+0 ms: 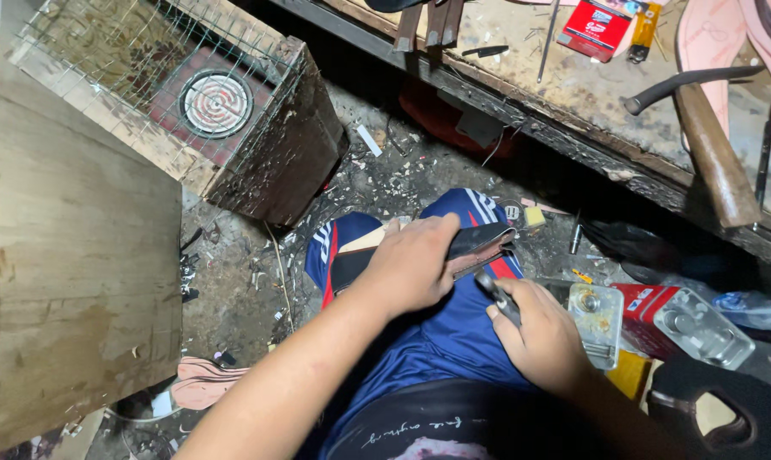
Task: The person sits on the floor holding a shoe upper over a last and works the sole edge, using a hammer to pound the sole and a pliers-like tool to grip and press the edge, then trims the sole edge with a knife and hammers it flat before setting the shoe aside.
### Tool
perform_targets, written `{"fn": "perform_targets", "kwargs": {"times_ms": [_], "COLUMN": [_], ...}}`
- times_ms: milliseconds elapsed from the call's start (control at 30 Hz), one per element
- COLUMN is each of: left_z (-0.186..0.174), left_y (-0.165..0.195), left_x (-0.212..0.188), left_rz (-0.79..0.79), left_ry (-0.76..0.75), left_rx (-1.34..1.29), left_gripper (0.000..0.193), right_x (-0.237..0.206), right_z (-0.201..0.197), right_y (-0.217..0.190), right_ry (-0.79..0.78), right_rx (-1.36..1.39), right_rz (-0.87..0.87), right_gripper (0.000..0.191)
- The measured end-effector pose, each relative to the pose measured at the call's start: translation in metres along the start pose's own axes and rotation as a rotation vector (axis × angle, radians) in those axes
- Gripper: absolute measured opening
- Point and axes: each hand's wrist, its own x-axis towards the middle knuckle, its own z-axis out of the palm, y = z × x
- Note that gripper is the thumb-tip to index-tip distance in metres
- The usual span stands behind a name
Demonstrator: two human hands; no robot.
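Note:
My left hand (pixel 411 264) presses down on a dark shoe piece with a pale sole edge (pixel 479 243) that lies across my knee in blue shorts (pixel 436 341). My fingers wrap over its top and hide its middle. My right hand (pixel 543 336) is closed around a small dark metal tool (pixel 496 294), whose tip points at the near edge of the shoe piece, close to it.
A low wooden workbench (pixel 590 94) runs along the back with a hammer (pixel 709 145), a red box (pixel 598 25) and nails. A wire-topped wooden box with a coil heater (pixel 215 102) stands left, beside a plywood board (pixel 70 255). Plastic trays (pixel 701 328) lie right.

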Motion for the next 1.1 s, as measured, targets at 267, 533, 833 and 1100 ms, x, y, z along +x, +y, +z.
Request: {"fn": "perform_targets", "kwargs": {"times_ms": [267, 533, 833, 1100], "left_z": [-0.040, -0.056, -0.044, -0.039], "left_y": [0.020, 0.048, 0.032, 0.019], "left_x": [0.018, -0.025, -0.055, -0.053], "left_rz": [0.165, 0.313, 0.142, 0.376], "left_ry": [0.164, 0.487, 0.350, 0.439], "left_rx": [-0.409, -0.898, -1.372, -1.355], "left_gripper": [0.047, 0.050, 0.042, 0.043], "right_x": [-0.009, 0.042, 0.048, 0.012], "right_z": [-0.024, -0.058, -0.049, -0.079], "right_y": [-0.006, -0.056, -0.049, -0.060], "right_ry": [0.135, 0.401, 0.170, -0.217], "right_rx": [0.481, 0.462, 0.825, 0.804], "right_rz": [0.321, -0.110, 0.137, 0.403], "right_gripper": [0.036, 0.040, 0.027, 0.040]}}
